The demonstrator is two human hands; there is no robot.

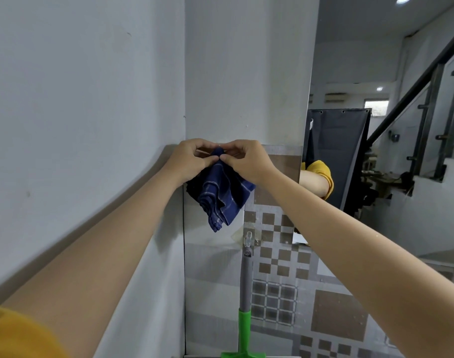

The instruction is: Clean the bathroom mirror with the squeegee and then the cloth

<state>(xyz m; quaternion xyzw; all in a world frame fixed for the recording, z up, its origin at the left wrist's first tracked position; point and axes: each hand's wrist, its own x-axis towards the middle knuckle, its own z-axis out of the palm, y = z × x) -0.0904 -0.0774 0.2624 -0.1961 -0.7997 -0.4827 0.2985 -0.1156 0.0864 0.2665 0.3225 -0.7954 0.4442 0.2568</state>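
Observation:
A dark blue checked cloth (220,195) hangs bunched against the wall corner at the top of the tiled strip. My left hand (189,160) and my right hand (246,161) both pinch its upper end, fingertips touching each other. Below it the squeegee (245,293), with a grey shaft and a green handle part, hangs upright from a clear wall hook (248,239). The mirror (401,151) fills the right side and reflects my yellow-sleeved arm, a dark curtain and a staircase.
A plain grey wall (78,112) runs along the left and meets a white column (246,73) at the corner. Brown and grey patterned tiles (280,254) cover the wall beside the squeegee, down to the lower right.

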